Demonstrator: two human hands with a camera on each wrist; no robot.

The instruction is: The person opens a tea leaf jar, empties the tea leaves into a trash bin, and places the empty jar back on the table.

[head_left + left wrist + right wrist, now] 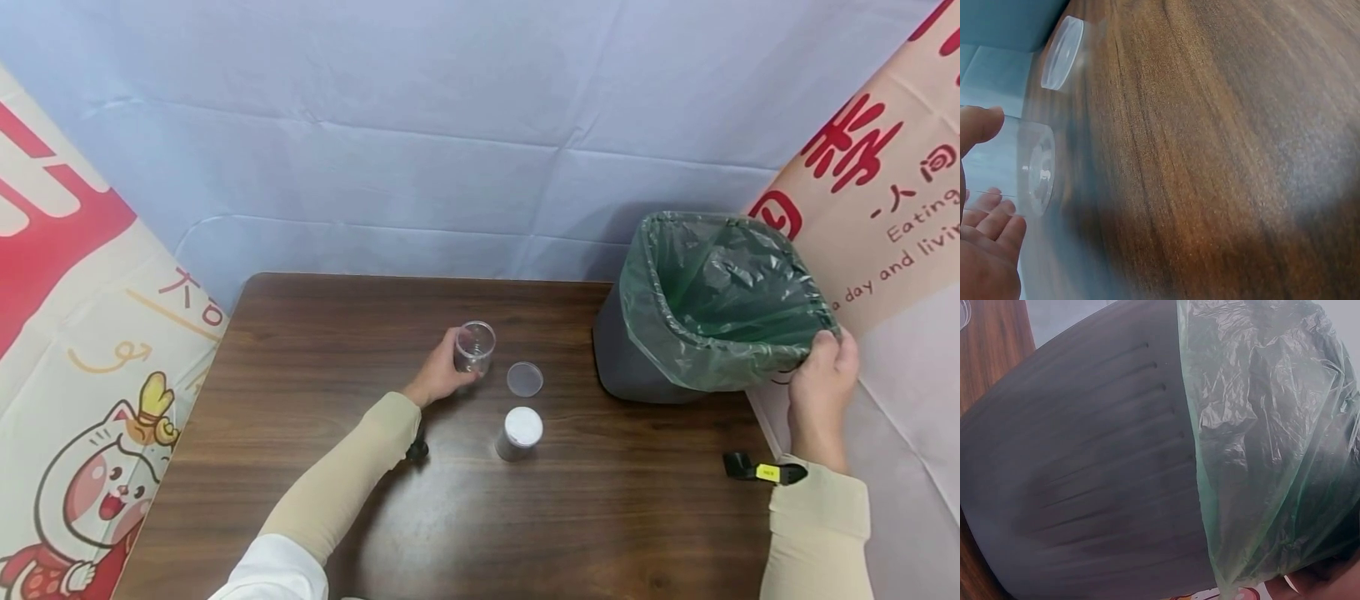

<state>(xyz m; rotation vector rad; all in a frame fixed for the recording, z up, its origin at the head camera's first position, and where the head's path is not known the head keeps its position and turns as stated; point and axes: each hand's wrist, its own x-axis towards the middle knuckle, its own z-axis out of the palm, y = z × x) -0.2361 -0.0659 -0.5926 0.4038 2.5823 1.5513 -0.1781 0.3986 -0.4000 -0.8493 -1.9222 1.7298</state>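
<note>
My left hand [438, 377] holds a clear plastic jar [475, 350] around its side, near the middle of the table. In the left wrist view, thumb and fingers lie on opposite sides of the jar [1040, 169], close to the wood. A clear round lid [525, 380] lies flat to the right of the jar. Nearer to me stands a short canister with a white top [522, 427]. At the right, my right hand [823, 392] grips the near right rim of a dark grey trash bin [628, 350], over its green bag [678, 358]. The bin looks tilted.
The brown wooden table [300, 350] carries all of these things. A pale cloth [375, 150] hangs behind it, and printed banners stand at the left [67, 333] and right [862, 208]. The bin occupies the table's back right corner.
</note>
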